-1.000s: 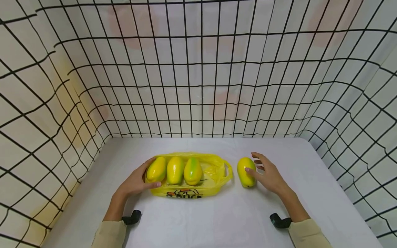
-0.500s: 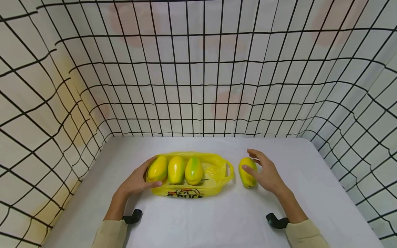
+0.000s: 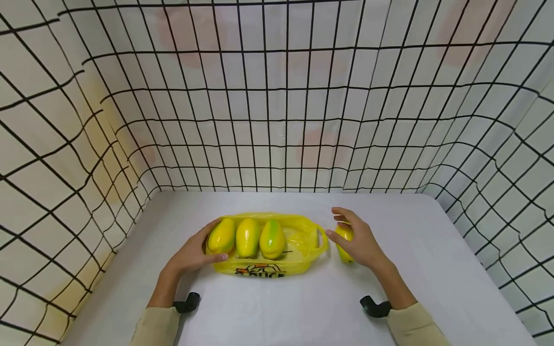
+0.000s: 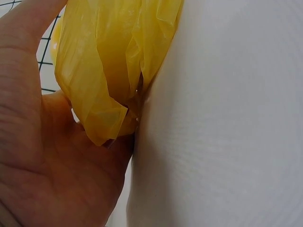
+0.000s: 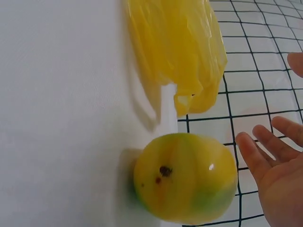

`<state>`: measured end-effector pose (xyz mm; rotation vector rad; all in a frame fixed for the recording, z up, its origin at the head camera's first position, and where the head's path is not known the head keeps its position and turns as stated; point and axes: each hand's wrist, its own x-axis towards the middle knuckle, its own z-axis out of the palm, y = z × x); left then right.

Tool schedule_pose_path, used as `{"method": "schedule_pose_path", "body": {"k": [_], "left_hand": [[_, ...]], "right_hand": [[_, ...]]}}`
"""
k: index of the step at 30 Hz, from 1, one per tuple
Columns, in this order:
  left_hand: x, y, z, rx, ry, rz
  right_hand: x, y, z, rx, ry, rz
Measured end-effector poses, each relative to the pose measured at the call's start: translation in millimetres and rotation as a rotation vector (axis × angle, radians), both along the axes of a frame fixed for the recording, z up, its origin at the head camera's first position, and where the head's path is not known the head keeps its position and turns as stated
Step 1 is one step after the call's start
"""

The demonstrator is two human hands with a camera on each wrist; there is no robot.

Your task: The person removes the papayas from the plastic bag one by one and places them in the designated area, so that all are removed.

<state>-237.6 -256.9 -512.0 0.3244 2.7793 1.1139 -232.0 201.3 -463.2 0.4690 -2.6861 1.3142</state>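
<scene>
A yellow plastic bag [image 3: 298, 263] with dark print lies on its side on the table. Three glossy, yellow, mango-like fruits, the left one [image 3: 222, 235], the middle one [image 3: 248, 238] and a green-streaked one [image 3: 272, 239], sit in a row in it. My left hand [image 3: 192, 252] grips the bag's left end, thumb on the near side; the left wrist view shows the crumpled bag [image 4: 94, 61] against the palm. A loose fruit [image 5: 189, 179] lies right of the bag's handles. Over it hovers my right hand [image 3: 361, 242], fingers spread, apart from it in the right wrist view and partly covering it in the head view.
A white cloth covers the table [image 3: 277, 307]. Black wire grid panels [image 3: 277, 110] stand along its back and both sides, with white sheeting behind. Each wrist carries a black device, such as the right one [image 3: 375, 306].
My right hand has moved left over the loose fruit, its thumb now near the bag's handle. My left hand, the bag and the fruits keep their places; the head view shifts slightly.
</scene>
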Motion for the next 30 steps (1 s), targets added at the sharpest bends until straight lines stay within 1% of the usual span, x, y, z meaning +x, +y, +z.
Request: {"method": "schedule_pose_path", "body": {"k": [11, 16, 19, 22, 26, 30], "left_hand": [[-0.3, -1, -1.3, 0.005, 0.019, -0.008], [0.2, -1, -1.0, 0.01, 0.014, -0.008], [0.7, -1, -0.3, 0.006, 0.009, -0.004], [1.2, -1, 0.5, 0.004, 0.007, -0.002], [1.1, -1, 0.5, 0.003, 0.006, -0.004], [0.7, -1, -1.0, -0.001, 0.006, -0.002]], "right_hand": [[-4.1, -15, -0.2, -0.103, -0.03, 0.082], [-6.1, -24, -0.6, -0.132, -0.038, 0.119], [-6.5, -32, -0.5, -0.129, -0.064, 0.127], [-5.7, -41, -1.2, -0.129, -0.115, 0.123], [-4.3, -52, -3.9, -0.12, -0.159, 0.126], [-3.6, -61, -6.4, -0.087, -0.178, 0.128]]}}
